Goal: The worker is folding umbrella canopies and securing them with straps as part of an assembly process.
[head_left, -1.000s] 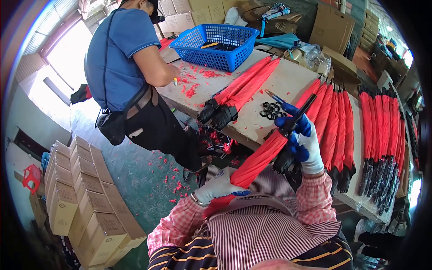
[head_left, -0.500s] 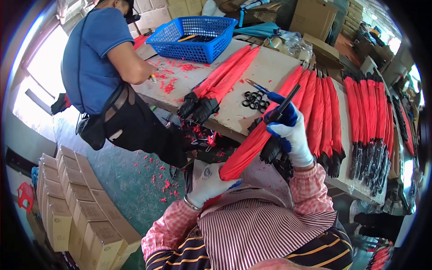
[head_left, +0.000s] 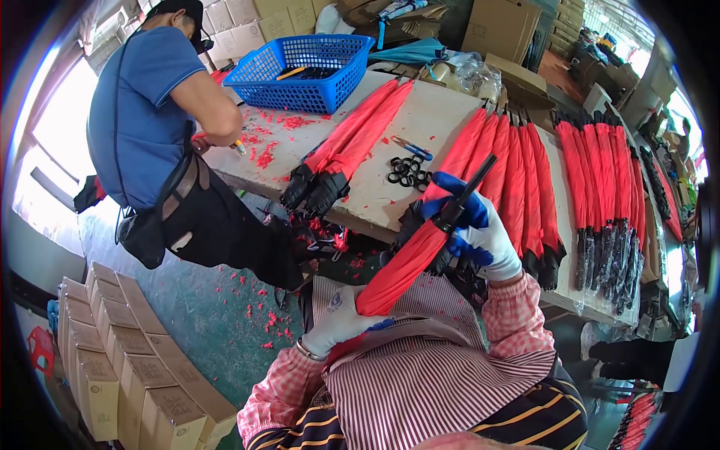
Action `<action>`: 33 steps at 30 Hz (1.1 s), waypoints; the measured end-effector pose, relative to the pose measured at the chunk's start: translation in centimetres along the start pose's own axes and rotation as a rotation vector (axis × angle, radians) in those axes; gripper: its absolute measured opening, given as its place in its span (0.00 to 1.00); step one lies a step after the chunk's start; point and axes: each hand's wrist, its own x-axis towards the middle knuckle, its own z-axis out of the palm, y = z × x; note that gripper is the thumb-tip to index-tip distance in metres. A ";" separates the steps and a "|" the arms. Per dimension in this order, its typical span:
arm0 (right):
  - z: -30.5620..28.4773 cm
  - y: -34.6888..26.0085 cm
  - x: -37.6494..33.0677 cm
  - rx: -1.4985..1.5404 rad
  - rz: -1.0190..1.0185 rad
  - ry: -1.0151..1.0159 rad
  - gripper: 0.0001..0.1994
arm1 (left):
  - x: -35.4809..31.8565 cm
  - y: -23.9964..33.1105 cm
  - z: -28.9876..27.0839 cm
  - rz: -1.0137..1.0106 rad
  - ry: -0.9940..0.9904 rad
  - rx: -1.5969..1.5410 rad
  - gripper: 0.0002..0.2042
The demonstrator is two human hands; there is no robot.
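A furled red umbrella (head_left: 405, 271) slants across my lap, its black shaft pointing up and to the right. My left hand (head_left: 339, 324), in a white glove with blue-coated fingers, is wrapped round the lower part of the red cloth. My right hand (head_left: 486, 234), gloved the same way, grips the umbrella's upper end at the black collar (head_left: 448, 216), thumb and fingers curled about it. On the table beyond lie several black rings (head_left: 406, 172) and a small blue-handled cutting tool (head_left: 414, 148).
More furled red umbrellas (head_left: 516, 187) lie in rows along the table (head_left: 379, 199). A blue basket (head_left: 300, 94) stands at the back. At the left a co-worker in a blue shirt (head_left: 142, 97) handles a small tool. Stacked cartons (head_left: 135, 352) and red scraps (head_left: 274, 322) are on the floor.
My view has shifted slightly, so the table appears further left. The right hand's fingers have closed in round the umbrella's collar. The co-worker's hands have drawn in towards the body.
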 end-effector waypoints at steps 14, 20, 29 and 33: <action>0.4 3.1 0.0 0.115 -0.195 0.040 0.49 | 0.6 0.0 -2.1 0.207 -0.081 -0.081 0.35; 3.0 3.6 -0.8 0.058 -0.175 0.080 0.50 | 3.2 -10.8 0.3 0.082 -0.446 -0.476 0.39; 3.4 4.7 0.7 -0.004 -0.158 0.345 0.47 | 1.0 -4.9 -1.5 0.337 -0.123 -0.152 0.39; 3.5 4.8 1.6 -0.005 -0.260 0.041 0.50 | 3.3 -9.8 -3.9 0.347 -0.558 -0.570 0.43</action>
